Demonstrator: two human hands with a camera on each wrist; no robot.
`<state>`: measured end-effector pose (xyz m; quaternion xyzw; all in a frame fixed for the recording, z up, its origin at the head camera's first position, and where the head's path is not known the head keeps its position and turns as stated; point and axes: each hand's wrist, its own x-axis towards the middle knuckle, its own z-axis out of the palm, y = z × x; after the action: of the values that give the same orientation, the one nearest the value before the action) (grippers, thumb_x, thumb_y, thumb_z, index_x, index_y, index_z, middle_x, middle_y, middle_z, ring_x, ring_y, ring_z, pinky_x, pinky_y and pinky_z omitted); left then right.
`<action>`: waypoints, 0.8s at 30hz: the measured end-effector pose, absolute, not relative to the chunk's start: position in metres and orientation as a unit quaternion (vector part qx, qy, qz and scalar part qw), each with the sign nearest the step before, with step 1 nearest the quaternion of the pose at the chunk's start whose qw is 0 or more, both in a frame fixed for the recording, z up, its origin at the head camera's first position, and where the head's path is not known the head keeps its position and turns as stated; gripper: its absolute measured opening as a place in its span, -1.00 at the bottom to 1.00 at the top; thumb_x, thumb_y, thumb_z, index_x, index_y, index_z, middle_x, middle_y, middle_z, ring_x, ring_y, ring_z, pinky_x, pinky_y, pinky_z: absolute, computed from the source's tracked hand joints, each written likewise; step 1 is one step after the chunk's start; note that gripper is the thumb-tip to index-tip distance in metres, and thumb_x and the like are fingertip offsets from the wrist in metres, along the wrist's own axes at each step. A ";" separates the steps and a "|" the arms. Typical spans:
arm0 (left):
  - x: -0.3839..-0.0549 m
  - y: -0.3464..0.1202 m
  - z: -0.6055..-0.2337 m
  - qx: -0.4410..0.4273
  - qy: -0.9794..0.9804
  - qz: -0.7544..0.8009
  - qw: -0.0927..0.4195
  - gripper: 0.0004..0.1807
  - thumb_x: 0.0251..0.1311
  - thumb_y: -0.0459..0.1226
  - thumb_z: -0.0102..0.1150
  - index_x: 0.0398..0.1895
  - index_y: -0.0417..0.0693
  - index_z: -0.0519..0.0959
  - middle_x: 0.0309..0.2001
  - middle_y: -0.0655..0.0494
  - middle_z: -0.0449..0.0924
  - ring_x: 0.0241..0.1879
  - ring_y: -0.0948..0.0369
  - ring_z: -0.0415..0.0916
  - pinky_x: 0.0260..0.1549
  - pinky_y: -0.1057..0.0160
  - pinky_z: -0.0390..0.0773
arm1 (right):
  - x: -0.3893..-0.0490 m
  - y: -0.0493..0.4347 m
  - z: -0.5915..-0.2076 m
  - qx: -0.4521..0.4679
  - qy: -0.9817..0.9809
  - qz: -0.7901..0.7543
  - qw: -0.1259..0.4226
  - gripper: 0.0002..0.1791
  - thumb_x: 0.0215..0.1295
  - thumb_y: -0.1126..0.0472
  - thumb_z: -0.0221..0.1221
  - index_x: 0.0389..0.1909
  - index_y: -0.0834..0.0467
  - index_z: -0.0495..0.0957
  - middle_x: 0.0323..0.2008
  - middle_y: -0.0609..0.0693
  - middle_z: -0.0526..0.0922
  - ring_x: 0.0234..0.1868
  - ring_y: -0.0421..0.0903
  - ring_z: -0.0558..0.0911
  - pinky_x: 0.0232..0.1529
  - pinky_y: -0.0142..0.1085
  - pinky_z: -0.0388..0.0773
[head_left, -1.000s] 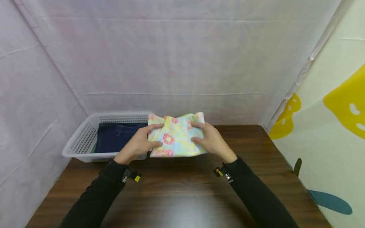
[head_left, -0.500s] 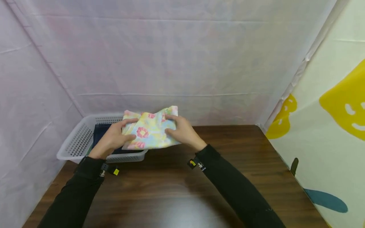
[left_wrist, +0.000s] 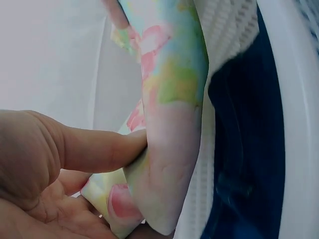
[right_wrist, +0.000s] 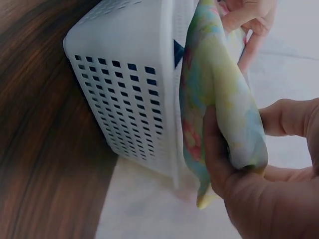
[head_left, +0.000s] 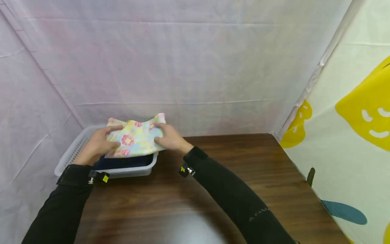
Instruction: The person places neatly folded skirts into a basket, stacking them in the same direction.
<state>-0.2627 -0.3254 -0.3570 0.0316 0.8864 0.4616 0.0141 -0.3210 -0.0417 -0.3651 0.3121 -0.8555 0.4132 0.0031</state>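
A folded pastel cloth with pink flowers (head_left: 137, 139) is held up level between both hands, above a white plastic basket (head_left: 131, 173). My left hand (head_left: 99, 144) pinches its left end, thumb on the near face and fingers behind, as the left wrist view shows. The right hand (head_left: 170, 138) grips the opposite end, its thumb and fingers around the folded layers (right_wrist: 239, 114). Beneath the cloth, dark blue folded denim (head_left: 122, 162) lies in the basket; the cloth hides much of it. In the left wrist view the denim (left_wrist: 249, 149) shows a stitched seam.
The basket stands at the back left of a dark brown wooden table (head_left: 231, 169). A pale fabric curtain (head_left: 195, 67) hangs behind the table. On the right hangs a light sheet with yellow printed shapes (head_left: 365, 101).
Both hands have carried the flowered cloth leftward, from beside the basket to over it. The cloth now covers the view of most of the denim. Both hands keep their hold.
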 end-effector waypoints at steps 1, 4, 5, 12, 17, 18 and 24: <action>-0.263 -0.330 -0.358 0.030 0.885 0.464 0.016 -0.19 0.32 -0.45 0.17 0.59 0.08 0.13 0.35 -0.45 0.15 -0.57 0.20 0.42 -0.59 0.18 0.56 | -0.321 -0.046 -0.367 0.318 -0.853 0.413 0.002 -0.29 0.22 0.32 0.24 0.42 0.32 0.30 0.07 0.12 0.57 -0.13 -0.10 0.54 -0.14 -0.43 0.47; -0.262 -0.340 -0.362 0.018 0.884 0.468 0.012 -0.15 0.26 -0.51 0.16 0.59 0.02 0.12 0.33 -0.47 0.11 -0.60 0.21 0.40 -0.60 0.18 0.56 | -0.320 -0.058 -0.371 0.336 -0.851 0.404 -0.007 -0.26 0.26 0.30 0.28 0.43 0.36 0.26 0.20 0.19 0.53 0.00 -0.08 0.53 0.01 -0.43 0.44; -0.262 -0.344 -0.363 0.014 0.886 0.464 0.007 -0.13 0.22 -0.53 0.16 0.59 0.00 0.12 0.30 -0.47 0.14 -0.58 0.19 0.41 -0.60 0.17 0.57 | -0.319 -0.062 -0.372 0.340 -0.851 0.400 -0.012 -0.25 0.28 0.28 0.29 0.45 0.36 0.24 0.26 0.18 0.49 0.05 -0.10 0.50 0.05 -0.45 0.41; -0.264 -0.364 -0.372 -0.017 0.880 0.474 0.004 -0.08 0.14 -0.59 0.13 0.59 -0.10 0.07 0.18 -0.50 0.15 -0.32 -0.03 0.54 -0.42 0.03 0.68 | -0.309 -0.078 -0.380 0.372 -0.857 0.355 -0.043 -0.21 0.37 0.18 0.28 0.51 0.31 0.15 0.38 0.06 0.41 -0.10 -0.16 0.51 0.00 -0.51 0.39; -0.267 -0.374 -0.379 -0.014 0.923 0.384 0.021 -0.14 0.23 -0.42 0.26 0.55 -0.30 0.06 0.27 -0.59 0.13 -0.36 0.01 0.37 -0.46 0.15 0.55 | -0.305 -0.075 -0.385 0.374 -0.878 0.300 0.000 -0.37 0.40 0.21 0.16 0.45 0.25 0.28 0.44 0.13 0.31 0.48 -0.03 0.19 0.33 -0.36 0.23; -0.266 -0.374 -0.380 -0.013 0.931 0.364 0.027 -0.13 0.26 -0.34 0.29 0.54 -0.34 0.05 0.27 -0.61 0.14 -0.31 -0.07 0.39 -0.40 0.11 0.53 | -0.305 -0.073 -0.387 0.375 -0.879 0.295 0.009 -0.39 0.40 0.23 0.13 0.44 0.24 0.30 0.45 0.14 0.29 0.52 0.01 0.10 0.39 -0.32 0.18; -0.259 -0.367 -0.379 -0.005 0.949 0.315 0.030 -0.07 0.32 -0.02 0.29 0.51 -0.40 0.08 0.29 -0.62 0.20 -0.08 -0.33 0.37 -0.14 -0.12 0.43 | -0.309 -0.060 -0.395 0.384 -0.876 0.288 0.050 -0.45 0.43 0.26 0.11 0.40 0.26 0.34 0.41 0.14 0.34 0.52 0.03 0.12 0.45 -0.24 0.10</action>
<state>-0.2591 -0.3671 -0.3791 -0.0053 0.9487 0.3148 0.0304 -0.3091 -0.0605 -0.3954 0.3835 -0.8759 0.2885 0.0503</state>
